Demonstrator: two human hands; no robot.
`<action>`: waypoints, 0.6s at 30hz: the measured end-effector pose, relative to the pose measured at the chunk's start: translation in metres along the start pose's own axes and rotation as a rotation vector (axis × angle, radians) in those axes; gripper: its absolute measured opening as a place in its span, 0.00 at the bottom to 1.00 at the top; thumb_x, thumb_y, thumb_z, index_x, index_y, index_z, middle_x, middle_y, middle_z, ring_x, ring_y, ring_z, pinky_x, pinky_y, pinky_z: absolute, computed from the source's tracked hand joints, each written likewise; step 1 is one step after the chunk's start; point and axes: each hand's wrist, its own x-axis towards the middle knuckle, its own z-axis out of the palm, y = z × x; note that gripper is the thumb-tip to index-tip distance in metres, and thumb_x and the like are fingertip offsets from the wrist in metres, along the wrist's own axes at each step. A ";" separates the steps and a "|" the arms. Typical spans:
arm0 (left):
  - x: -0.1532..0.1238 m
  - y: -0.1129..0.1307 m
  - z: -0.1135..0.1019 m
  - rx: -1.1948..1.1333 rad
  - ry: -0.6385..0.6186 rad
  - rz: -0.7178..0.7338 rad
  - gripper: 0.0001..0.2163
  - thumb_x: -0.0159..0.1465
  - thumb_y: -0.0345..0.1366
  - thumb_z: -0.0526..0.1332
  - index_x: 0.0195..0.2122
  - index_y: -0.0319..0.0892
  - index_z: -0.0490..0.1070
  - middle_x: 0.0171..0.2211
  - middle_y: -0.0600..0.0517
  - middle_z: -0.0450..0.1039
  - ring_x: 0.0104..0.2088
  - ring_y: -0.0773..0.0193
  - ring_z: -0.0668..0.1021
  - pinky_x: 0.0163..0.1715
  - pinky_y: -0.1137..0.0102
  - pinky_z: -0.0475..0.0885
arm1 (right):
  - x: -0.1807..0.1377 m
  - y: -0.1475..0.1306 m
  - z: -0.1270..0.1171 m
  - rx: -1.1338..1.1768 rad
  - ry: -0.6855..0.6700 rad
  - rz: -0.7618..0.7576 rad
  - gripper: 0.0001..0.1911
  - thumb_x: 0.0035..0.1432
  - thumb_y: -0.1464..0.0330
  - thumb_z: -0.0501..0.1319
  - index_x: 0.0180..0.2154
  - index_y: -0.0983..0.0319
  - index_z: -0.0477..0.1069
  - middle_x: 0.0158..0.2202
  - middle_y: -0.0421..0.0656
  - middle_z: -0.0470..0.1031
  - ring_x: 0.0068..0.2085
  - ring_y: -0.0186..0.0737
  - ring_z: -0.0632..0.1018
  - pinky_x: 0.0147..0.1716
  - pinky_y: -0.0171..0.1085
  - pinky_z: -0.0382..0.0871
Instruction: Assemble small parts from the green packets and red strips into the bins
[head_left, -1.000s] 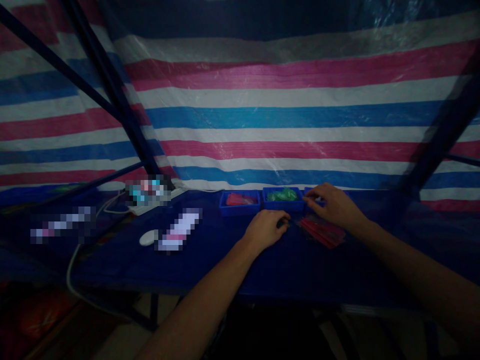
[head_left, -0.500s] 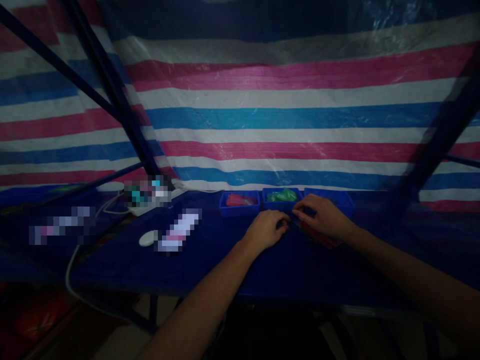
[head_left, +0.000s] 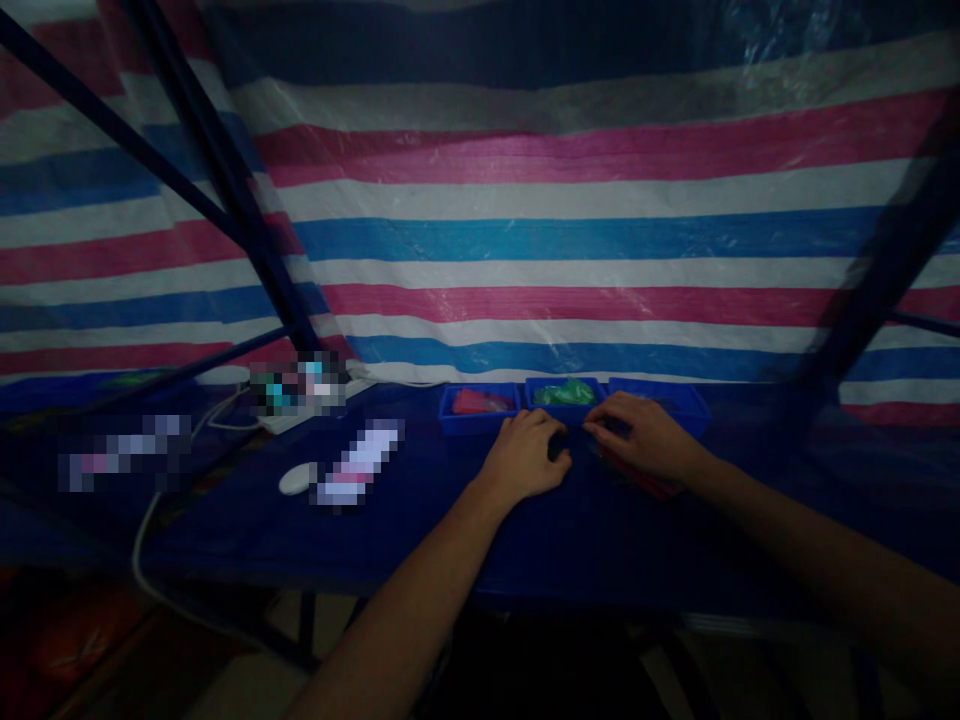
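My left hand (head_left: 527,455) rests on the dark blue table (head_left: 420,540), its fingers bent and a dark gap showing between thumb and fingers, with no object visible in it. To its right, my right hand (head_left: 649,432) has its thumb and fingertips drawn close together; whatever they may pinch is too dark to make out. Dark red flat pieces (head_left: 656,484) lie partly hidden beneath the right hand. Just beyond the hands stand three blue trays in a row: the left tray (head_left: 480,421) with red packets (head_left: 480,402), the middle tray (head_left: 531,398) with green packets (head_left: 566,392), and the right tray (head_left: 694,400), partly covered by my right hand.
On the left lie a blurred-out phone-like object (head_left: 361,462), a round white object (head_left: 298,479) and a white power strip (head_left: 289,416) with cables. A striped plastic sheet (head_left: 600,240) hangs behind the table. Dark metal posts (head_left: 247,240) rise at both sides.
My left hand has shifted slightly left, away from the right fingertips, and its fingers have parted a little more from the thumb. My right hand stays nearly in place.
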 end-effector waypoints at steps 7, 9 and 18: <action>-0.001 -0.004 -0.005 0.079 -0.097 0.000 0.10 0.63 0.35 0.63 0.43 0.44 0.80 0.41 0.46 0.79 0.45 0.49 0.78 0.50 0.53 0.69 | 0.000 -0.002 0.000 0.014 -0.011 0.027 0.08 0.66 0.63 0.61 0.40 0.54 0.79 0.39 0.44 0.82 0.43 0.50 0.78 0.46 0.49 0.70; 0.001 -0.006 -0.005 0.070 -0.113 0.014 0.09 0.63 0.33 0.62 0.43 0.44 0.80 0.40 0.47 0.79 0.44 0.51 0.79 0.50 0.54 0.69 | 0.000 -0.002 0.000 -0.002 -0.016 0.022 0.08 0.66 0.63 0.61 0.40 0.54 0.79 0.39 0.44 0.82 0.43 0.49 0.79 0.46 0.48 0.70; 0.000 -0.004 -0.007 0.031 -0.127 0.031 0.12 0.66 0.42 0.65 0.46 0.43 0.79 0.44 0.46 0.80 0.48 0.51 0.79 0.53 0.55 0.69 | -0.001 0.000 0.003 -0.026 -0.038 0.001 0.08 0.67 0.64 0.60 0.40 0.56 0.78 0.39 0.43 0.81 0.42 0.47 0.78 0.45 0.47 0.70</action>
